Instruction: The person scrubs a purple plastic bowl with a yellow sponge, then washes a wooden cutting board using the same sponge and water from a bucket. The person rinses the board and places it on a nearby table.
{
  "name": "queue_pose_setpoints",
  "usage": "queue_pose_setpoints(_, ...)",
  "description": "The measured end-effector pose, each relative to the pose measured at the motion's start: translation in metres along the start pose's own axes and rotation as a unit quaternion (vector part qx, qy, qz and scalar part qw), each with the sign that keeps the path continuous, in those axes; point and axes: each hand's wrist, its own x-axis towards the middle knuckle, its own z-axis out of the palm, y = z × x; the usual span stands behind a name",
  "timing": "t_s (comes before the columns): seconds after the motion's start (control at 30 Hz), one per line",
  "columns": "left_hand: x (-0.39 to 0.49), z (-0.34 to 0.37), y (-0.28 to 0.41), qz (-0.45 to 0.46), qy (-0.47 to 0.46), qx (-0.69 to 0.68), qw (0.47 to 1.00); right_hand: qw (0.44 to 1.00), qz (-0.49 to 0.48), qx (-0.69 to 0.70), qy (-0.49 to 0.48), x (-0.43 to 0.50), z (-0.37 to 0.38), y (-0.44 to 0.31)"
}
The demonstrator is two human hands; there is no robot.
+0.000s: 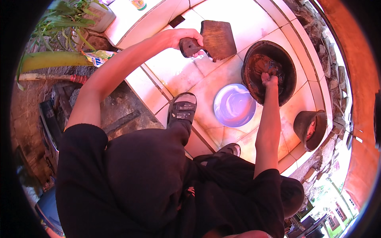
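My left hand grips a wooden cutting board by the neck of its handle. The board's broad brown blade points away from me, and its rounded, dark handle end has a small hole. My right hand reaches down into a dark round basin. Murky, shiny water lies in the basin, and my fingers are partly hidden in it, so whether they hold anything does not show. Beside the basin's near-left side sits a shallow purple-blue plastic bowl with whitish swirls inside.
A smaller dark bucket is tilted near the tiled ledge at right, with something reddish inside. Wet tiles spread around my sandals. At left are a potted plant, a thick green stalk, a plastic packet and burnt wood.
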Motion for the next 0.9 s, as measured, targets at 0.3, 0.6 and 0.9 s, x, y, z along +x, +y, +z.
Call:
queue_pose_setpoints(0.3,0.001,-0.008,-0.008,-0.006,-0.039,-0.012,0.999,0.922,-0.058,0.000,-0.383,-0.180,0.137,-0.006)
queue_pose_setpoints(0.6,0.002,-0.010,-0.017,-0.011,-0.043,-0.043,0.998,0.900,-0.293,-0.071,-0.315,-0.209,0.174,-0.012)
queue_pose_setpoints(0.9,0.002,-0.015,-0.027,0.049,-0.011,-0.045,0.998,0.993,0.047,0.059,-0.089,-0.034,0.022,-0.014)
